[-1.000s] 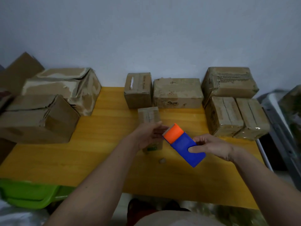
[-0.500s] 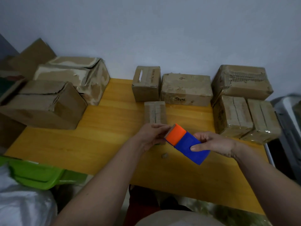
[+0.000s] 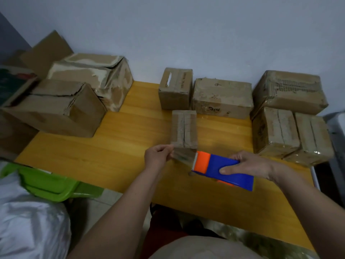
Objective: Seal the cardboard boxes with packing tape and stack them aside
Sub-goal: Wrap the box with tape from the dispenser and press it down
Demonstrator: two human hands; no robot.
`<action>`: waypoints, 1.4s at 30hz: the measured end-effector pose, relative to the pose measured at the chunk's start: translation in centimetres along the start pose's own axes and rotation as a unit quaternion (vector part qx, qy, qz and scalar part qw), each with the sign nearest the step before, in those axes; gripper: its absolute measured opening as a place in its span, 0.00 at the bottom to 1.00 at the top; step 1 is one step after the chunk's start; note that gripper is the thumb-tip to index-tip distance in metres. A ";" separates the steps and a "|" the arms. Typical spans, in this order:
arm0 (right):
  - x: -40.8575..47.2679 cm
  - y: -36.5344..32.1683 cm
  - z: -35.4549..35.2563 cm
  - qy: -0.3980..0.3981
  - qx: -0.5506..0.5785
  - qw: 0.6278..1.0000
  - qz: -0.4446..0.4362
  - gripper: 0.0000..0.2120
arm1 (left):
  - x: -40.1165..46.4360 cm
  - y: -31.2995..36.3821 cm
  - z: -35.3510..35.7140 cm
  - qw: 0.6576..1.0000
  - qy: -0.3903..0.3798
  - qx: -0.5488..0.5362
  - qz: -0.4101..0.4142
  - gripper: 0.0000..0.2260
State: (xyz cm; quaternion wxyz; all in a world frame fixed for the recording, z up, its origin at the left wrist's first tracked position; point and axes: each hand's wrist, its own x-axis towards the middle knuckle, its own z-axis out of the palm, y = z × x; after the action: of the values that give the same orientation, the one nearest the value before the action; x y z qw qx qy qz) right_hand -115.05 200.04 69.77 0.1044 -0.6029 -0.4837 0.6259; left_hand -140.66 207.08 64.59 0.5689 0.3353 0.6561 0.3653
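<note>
Left hand (image 3: 157,157): fingers curled, pinching the free end of the tape (image 3: 183,158) just in front of the small box (image 3: 183,128); right hand (image 3: 246,165): fingers and thumb wrapped round the blue body of the dispenser (image 3: 224,170), thumb on its near face. The dispenser lies roughly level above the surface (image 3: 119,146), orange head toward the left hand; a clear strip of tape spans from that head to the left fingers, across the near face of the small box.

Small box: upright near the middle of the surface, top flaps closed with a seam running front to back; whether tape already covers the seam cannot be told.

Back row against the wall: slotted box (image 3: 175,88); just beside it to the right, marked box (image 3: 222,98) with handwriting on top. Right group: two taped boxes (image 3: 276,131) side by side, touching; a larger box (image 3: 289,90) behind them, whether resting on them cannot be told. Left group: two big worn boxes (image 3: 56,107), the rear one with torn facing, the front one with a ragged flap edge.

Below the near left edge of the surface: green bin (image 3: 48,184); white bag (image 3: 28,227) in front of it.
</note>
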 end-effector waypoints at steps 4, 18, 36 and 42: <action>0.6 -1.2 -0.2 0.033 -0.037 0.999 -0.001 0.18 | -0.2 -0.3 -0.2 0.999 0.031 -0.010 0.010 0.02; 5.2 -6.9 -2.4 0.139 -0.254 0.956 0.049 0.23 | 1.7 -0.7 2.4 0.982 0.182 0.041 -0.006 0.07; 7.7 -5.8 -3.0 0.121 -0.252 0.956 0.090 0.23 | 3.2 -2.8 2.7 0.940 0.083 0.301 -0.138 0.33; 7.9 -5.3 -3.2 0.117 -0.243 0.959 0.090 0.23 | 2.0 -3.7 2.3 0.741 -0.073 0.525 0.412 0.28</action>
State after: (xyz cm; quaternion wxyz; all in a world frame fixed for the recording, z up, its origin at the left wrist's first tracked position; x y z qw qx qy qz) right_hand -116.70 209.97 69.12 -0.0464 -0.7201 -0.5494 0.4213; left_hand -138.75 207.15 60.15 0.1430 0.8443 0.4980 0.1366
